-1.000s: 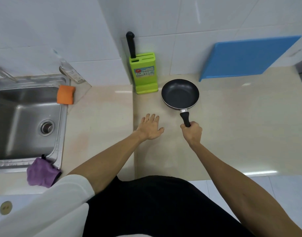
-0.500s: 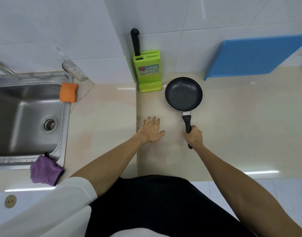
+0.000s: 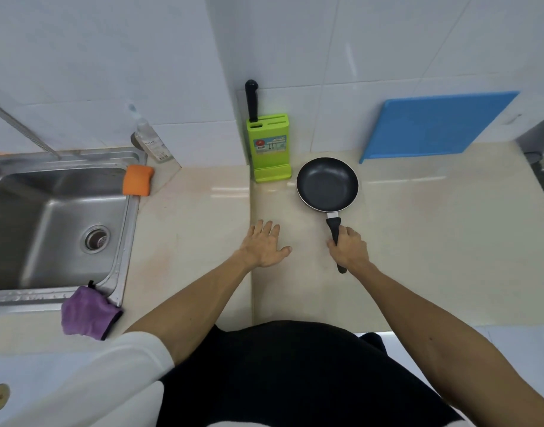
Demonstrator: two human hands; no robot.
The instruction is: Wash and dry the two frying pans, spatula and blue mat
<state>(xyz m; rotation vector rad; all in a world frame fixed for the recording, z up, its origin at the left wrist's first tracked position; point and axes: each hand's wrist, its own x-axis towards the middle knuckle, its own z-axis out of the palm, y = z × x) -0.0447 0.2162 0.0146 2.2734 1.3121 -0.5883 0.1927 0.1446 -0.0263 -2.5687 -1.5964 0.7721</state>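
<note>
A black frying pan (image 3: 327, 184) sits on the beige counter (image 3: 434, 241), right of the green knife block. My right hand (image 3: 348, 248) grips the pan's black handle near its end. Left of it, my left hand (image 3: 264, 245) rests flat on the counter, fingers spread, holding nothing. The blue mat (image 3: 437, 126) leans against the tiled wall at the back right. No second pan or spatula is in view.
A steel sink (image 3: 49, 223) lies at the left with an orange sponge (image 3: 137, 180) on its rim, a purple cloth (image 3: 87, 312) at its front corner and a clear bottle (image 3: 152, 143) behind. A green knife block (image 3: 269, 149) stands against the wall.
My right hand has slid back along the pan's handle toward its end. The pan stays on the counter and my left hand has not moved.
</note>
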